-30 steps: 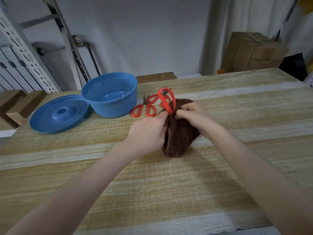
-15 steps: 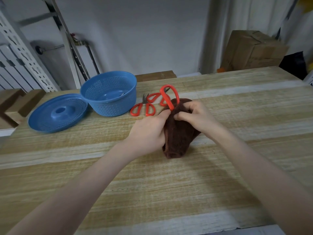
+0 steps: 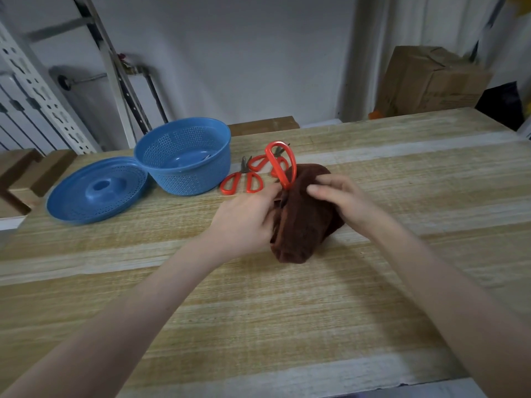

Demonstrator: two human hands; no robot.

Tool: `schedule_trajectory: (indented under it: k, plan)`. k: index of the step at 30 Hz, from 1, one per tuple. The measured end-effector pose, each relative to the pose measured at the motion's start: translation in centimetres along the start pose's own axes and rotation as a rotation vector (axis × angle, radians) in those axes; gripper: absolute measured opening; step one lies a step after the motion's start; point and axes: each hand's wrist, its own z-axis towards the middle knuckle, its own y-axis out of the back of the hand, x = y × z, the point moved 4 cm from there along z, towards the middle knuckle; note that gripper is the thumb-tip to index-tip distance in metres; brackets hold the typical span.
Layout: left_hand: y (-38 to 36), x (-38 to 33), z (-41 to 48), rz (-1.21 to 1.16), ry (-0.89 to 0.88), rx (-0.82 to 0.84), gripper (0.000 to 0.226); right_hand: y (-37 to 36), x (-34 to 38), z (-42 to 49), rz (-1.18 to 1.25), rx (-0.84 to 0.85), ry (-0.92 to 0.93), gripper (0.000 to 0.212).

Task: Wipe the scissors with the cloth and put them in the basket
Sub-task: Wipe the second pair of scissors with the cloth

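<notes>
A dark brown cloth (image 3: 304,222) is bunched at the table's middle. My right hand (image 3: 342,201) grips it from the right. Red-handled scissors (image 3: 281,163) stick up out of the cloth, handle loop on top, blades hidden in the folds. My left hand (image 3: 247,218) pinches the scissors just below the loop, against the cloth's left side. A blue perforated basket (image 3: 184,156) stands at the back left; something small lies in it. Two more pairs of red-handled scissors lie behind the cloth, one (image 3: 242,180) near the basket, the other (image 3: 261,162) partly hidden.
A blue perforated lid (image 3: 94,191) lies left of the basket, touching it. The wooden table (image 3: 258,311) stretches wide toward me. A cardboard box (image 3: 431,81) stands beyond the far right edge, metal racking at the far left.
The scissors' red handle has risen further out of the cloth. My right hand's fingers have shifted slightly on the cloth. Basket, lid and the other scissors lie as before.
</notes>
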Motion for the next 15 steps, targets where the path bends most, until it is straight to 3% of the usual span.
schedule_trajectory:
  k: [3, 8, 11, 15]
  plan:
    - [-0.3, -0.1, 0.1, 0.004, 0.010, 0.004, 0.037, -0.9, 1.4, 0.1, -0.409, -0.032, 0.138, 0.008]
    - [-0.7, 0.3, 0.0, 0.003, 0.012, 0.011, 0.045, -0.9, 1.3, 0.5, -0.604, -0.010, 0.151, 0.026]
    - [-0.9, 0.5, 0.0, 0.001, 0.034, 0.015, 0.047, -0.8, 0.6, 0.8, -0.605, 0.048, 0.121, 0.029]
    - [-1.2, 0.8, -0.5, 0.004, 0.030, 0.039, 0.045, -0.1, -0.2, 0.6, -0.504, 0.088, 0.071, 0.012]
